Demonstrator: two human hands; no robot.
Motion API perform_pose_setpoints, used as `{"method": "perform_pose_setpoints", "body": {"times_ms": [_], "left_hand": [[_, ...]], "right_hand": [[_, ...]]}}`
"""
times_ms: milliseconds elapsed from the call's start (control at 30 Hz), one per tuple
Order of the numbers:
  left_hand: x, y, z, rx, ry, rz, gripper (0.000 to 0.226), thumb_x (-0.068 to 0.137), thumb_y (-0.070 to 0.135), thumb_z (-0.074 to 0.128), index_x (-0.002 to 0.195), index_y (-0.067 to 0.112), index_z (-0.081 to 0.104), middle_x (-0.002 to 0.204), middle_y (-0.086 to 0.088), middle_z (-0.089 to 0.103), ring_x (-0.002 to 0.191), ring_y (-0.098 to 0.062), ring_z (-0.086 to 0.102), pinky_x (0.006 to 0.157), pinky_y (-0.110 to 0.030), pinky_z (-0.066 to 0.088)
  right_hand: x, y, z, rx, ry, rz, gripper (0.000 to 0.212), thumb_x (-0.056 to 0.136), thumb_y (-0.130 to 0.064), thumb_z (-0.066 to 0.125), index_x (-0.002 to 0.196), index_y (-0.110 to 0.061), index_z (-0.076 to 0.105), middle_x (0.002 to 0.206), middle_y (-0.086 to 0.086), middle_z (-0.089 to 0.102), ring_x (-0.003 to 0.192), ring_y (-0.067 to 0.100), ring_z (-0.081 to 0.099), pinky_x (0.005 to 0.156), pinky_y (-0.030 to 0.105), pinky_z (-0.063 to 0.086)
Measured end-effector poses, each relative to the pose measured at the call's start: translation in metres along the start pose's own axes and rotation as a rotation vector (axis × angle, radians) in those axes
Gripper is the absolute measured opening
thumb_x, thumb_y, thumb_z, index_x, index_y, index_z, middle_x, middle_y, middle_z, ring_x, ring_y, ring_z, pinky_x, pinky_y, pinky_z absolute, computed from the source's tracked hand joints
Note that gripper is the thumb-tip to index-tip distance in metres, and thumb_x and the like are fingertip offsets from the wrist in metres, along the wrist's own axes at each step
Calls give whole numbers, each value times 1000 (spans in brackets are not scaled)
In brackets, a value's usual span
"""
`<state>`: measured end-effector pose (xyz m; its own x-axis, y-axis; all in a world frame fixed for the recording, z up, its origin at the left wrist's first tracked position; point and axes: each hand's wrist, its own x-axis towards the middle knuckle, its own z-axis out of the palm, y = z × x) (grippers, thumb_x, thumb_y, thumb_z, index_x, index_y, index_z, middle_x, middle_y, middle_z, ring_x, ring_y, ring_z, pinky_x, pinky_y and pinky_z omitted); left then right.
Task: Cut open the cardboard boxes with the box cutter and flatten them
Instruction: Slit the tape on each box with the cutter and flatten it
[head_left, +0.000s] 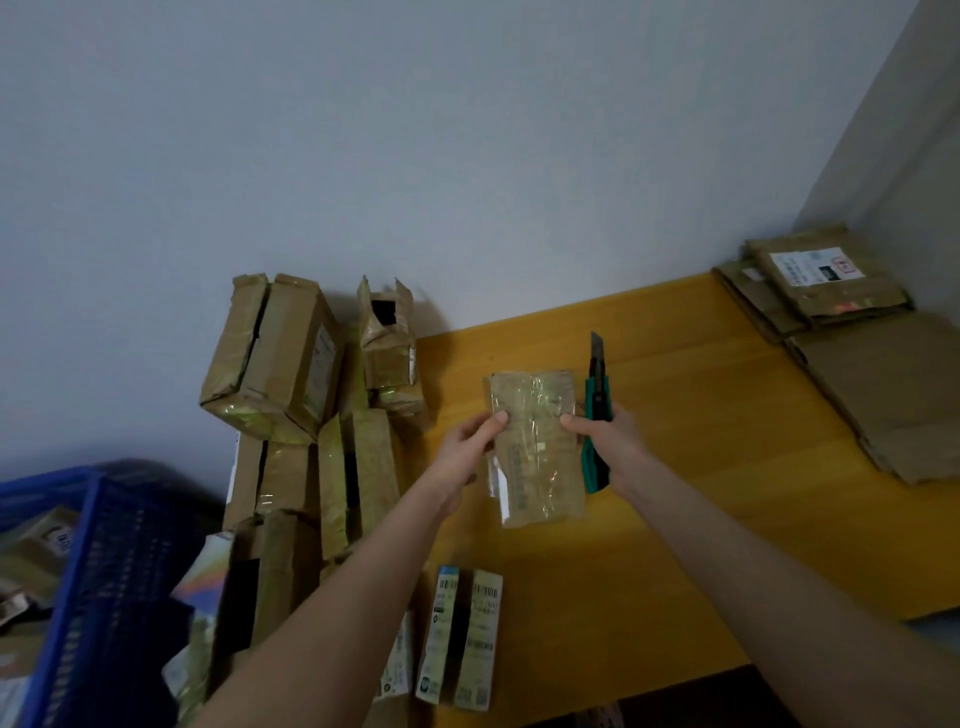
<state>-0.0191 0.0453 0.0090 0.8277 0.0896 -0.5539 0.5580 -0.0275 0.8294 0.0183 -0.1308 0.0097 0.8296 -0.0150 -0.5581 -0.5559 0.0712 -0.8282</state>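
Cardboard box (535, 447) sits pinched between left hand (467, 449) and right hand (610, 441), the right also gripping the box cutter (596, 402), blade pointing away, seemingly for safe turning.

Nothing legible -- barcode labels (485, 595) on small box (457, 670), white shipping label (810, 267) on flattened cardboard (857, 301), both too blurred.

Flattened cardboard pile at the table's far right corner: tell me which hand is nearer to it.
Right. The right hand, gripping the box cutter, is down-left of the flattened cardboard pile in view; the left hand, holding the small taped box, is farther left.
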Motion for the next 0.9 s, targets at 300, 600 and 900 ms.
{"method": "perform_pose_setpoints", "body": {"times_ms": [300,600,900], "left_hand": [[4,1,-10,24,-49,-27,65,77,44,72,133,30,42,124,-3,58,103,-17,57,88,-40,43],[10,-6,2,-162,-83,-121,80,78,37,73,146,29,31,118,-2,62,108,-20,57,80,-45,48],[14,-15,5,-108,47,-65,82,83,30,73,150,31,25,117,-4,65,104,-21,62,100,-52,43]], "right_hand": [[-2,4,-7,24,-41,2,38,85,-12,72,117,-17,53,103,0,63,91,16,61,64,26,45],[-3,-2,-7,-122,8,-87,27,93,-29,63,114,-15,55,104,4,62,89,18,60,75,32,50],[-45,-2,-20,-804,23,-469,18,96,-32,52,111,-22,55,85,-3,61,70,12,61,61,29,56]]}}
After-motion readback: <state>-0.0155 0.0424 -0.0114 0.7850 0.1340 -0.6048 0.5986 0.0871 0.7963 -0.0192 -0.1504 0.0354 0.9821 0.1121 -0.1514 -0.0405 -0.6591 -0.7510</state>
